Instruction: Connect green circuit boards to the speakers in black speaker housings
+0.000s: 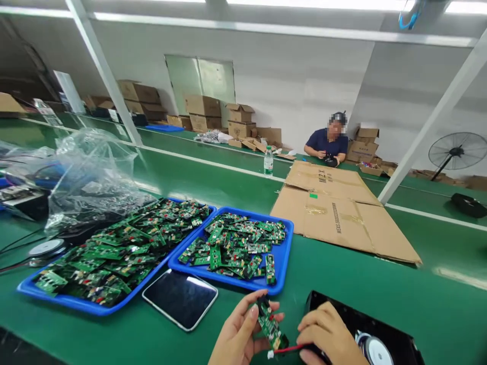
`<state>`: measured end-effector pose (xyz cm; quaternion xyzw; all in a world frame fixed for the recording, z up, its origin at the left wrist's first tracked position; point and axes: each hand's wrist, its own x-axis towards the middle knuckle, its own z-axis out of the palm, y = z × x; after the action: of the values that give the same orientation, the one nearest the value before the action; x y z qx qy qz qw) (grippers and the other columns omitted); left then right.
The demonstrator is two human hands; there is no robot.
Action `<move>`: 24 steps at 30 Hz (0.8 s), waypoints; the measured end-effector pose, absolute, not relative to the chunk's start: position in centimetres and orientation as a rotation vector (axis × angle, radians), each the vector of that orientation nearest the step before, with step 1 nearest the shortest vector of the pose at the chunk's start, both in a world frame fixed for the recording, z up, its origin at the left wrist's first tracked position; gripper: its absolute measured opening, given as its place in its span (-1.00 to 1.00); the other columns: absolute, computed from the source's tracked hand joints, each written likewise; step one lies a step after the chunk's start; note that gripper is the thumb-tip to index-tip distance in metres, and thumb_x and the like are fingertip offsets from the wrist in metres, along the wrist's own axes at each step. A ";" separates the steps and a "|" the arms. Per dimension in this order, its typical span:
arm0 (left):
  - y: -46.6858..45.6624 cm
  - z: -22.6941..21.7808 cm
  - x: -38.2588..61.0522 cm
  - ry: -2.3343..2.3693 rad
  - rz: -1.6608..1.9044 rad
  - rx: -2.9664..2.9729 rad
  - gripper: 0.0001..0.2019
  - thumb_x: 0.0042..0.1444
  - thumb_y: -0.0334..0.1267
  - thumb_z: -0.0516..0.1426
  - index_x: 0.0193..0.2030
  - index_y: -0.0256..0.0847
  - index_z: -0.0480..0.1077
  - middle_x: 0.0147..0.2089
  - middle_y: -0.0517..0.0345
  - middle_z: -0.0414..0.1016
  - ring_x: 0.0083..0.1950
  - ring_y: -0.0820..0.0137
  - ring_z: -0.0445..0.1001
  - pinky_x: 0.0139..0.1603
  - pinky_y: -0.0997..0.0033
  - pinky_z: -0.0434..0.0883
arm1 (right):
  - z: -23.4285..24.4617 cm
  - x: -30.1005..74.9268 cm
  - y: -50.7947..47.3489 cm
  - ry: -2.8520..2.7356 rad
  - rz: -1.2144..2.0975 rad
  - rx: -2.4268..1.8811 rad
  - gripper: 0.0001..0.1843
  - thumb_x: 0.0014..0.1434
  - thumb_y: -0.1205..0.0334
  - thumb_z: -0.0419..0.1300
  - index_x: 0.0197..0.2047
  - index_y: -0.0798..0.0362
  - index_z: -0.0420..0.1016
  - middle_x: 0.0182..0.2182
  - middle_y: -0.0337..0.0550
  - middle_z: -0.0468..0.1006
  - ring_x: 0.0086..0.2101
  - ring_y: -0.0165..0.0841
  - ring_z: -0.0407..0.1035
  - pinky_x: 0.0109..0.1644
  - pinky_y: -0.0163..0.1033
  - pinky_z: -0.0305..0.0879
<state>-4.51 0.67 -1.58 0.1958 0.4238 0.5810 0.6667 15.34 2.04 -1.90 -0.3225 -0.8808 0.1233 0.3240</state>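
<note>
My left hand [238, 334] holds a small green circuit board [269, 324] between thumb and fingers, low in the view. A red wire [286, 349] runs from the board's lower end to my right hand [330, 335], which pinches it. My right hand rests on a black housing [375, 329] that has a round silver speaker [375, 351] in it. Just beyond my hands stands a blue tray [283, 261] with several green circuit boards.
A larger blue tray [78, 302] of boards lies at left, a phone [180, 298] screen-up before it. Crumpled plastic bag [89, 172] and cables at far left. Flattened cardboard [342, 213] at right, water bottle [268, 161] behind. A seated person [329, 142] works across the green bench.
</note>
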 end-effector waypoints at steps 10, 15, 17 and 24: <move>-0.4 -0.6 -2.5 0.947 1.254 0.689 -0.66 -0.13 -0.03 0.32 -0.23 -0.16 0.53 -0.26 0.01 0.64 -0.17 0.11 0.58 -0.24 0.28 0.51 | 0.9 15.6 0.3 -2.056 0.306 -0.924 -0.88 0.20 0.35 0.11 -0.27 0.02 0.47 -0.59 -0.28 0.40 -0.50 -0.41 0.22 -0.44 -0.31 0.17; -1.0 0.2 -1.6 0.957 1.226 0.867 -0.65 -0.19 -0.01 0.34 -0.24 -0.11 0.57 -0.27 0.04 0.66 -0.18 0.15 0.58 -0.14 0.34 0.50 | 1.1 15.4 -0.2 -2.038 0.166 -0.980 -0.80 0.23 0.35 0.07 -0.38 0.07 0.48 -0.65 -0.27 0.33 -0.55 -0.44 0.16 -0.47 -0.30 0.07; -1.1 0.3 -1.6 0.966 1.214 0.902 -0.66 -0.18 -0.01 0.34 -0.24 -0.10 0.58 -0.25 0.05 0.66 -0.17 0.16 0.58 -0.14 0.35 0.51 | 1.0 15.4 -0.4 -2.003 0.149 -0.994 -0.80 0.24 0.35 0.07 -0.38 0.08 0.48 -0.65 -0.27 0.33 -0.55 -0.44 0.13 -0.47 -0.30 0.05; -0.3 0.2 -1.9 1.027 1.073 0.872 -0.65 -0.14 0.00 0.31 -0.25 -0.16 0.57 -0.33 0.06 0.66 -0.24 0.24 0.59 -0.31 0.47 0.51 | 0.8 15.6 -0.4 -2.043 -0.239 -0.844 -0.82 0.21 0.48 0.08 -0.30 0.22 0.52 -0.67 -0.21 0.35 -0.54 -0.42 0.13 -0.45 -0.24 0.00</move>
<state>-1.87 -0.33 0.20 0.3839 0.4524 0.4725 0.6517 15.58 -0.39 0.77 -0.3403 -0.8238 -0.0963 0.4431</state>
